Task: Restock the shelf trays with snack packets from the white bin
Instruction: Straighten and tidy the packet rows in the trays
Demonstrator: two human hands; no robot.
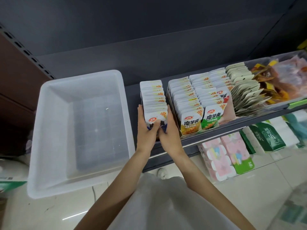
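White bin (49,130), shelf's left end: holds no packets. Blue snack packets (153,97), one row at shelf front edge, clasped between left hand (146,130) and right hand (169,131). Neighbouring trays (172,103) full. Restock judged nearly complete.

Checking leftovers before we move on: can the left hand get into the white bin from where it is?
Probably yes. The white bin sits open-topped just left of the left hand, with nothing between them. But that hand's grip is on the blue packet row, so it must let go first.
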